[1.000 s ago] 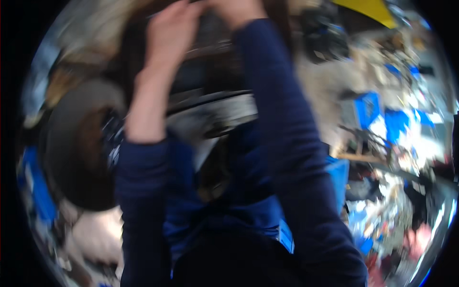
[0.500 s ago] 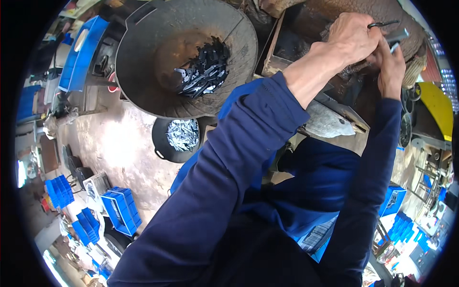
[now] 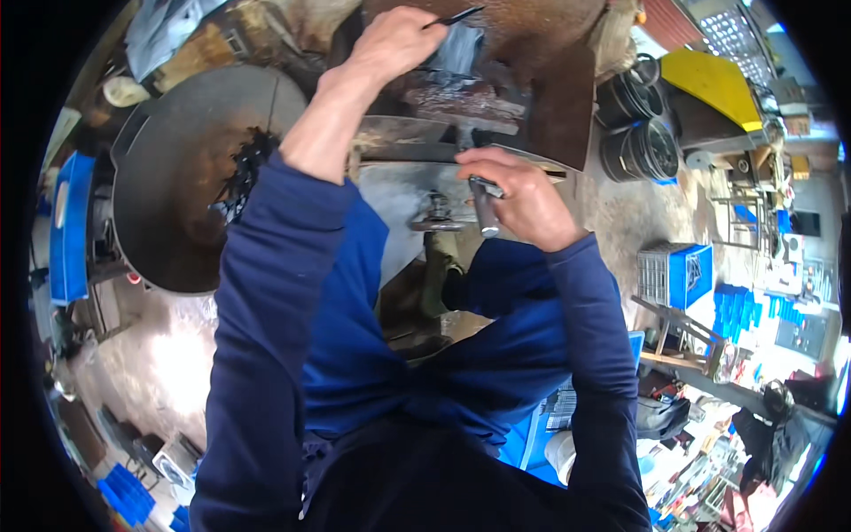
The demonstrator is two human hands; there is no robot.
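At the top of the head view, my left hand (image 3: pixel 399 43) is closed around a thin black blade-like strip (image 3: pixel 458 16), which points to the right. Just beside it, a wet, dark metal block (image 3: pixel 465 105) sits on the brown workbench. Nearer to me, my right hand (image 3: pixel 525 197) grips a short grey metal tool with a rounded end (image 3: pixel 486 213); the fingers hide part of it, so its exact kind cannot be told. Left of that tool, a small metal fitting (image 3: pixel 436 213) rests by a pale grey sheet (image 3: pixel 387 191) at the bench front.
A large round metal pan (image 3: pixel 164 191) holding black strips (image 3: pixel 241 177) stands to the left. Black buckets (image 3: pixel 640 152) and a yellow panel (image 3: pixel 709 87) are at the right. Farther right is a blue and white crate (image 3: pixel 678 273). A blue tray (image 3: pixel 71 229) stands far left.
My hands have drawn apart: the right has come down toward me with the grey tool, while the left keeps the black strip. The whole view has shifted, with the pan now farther left.
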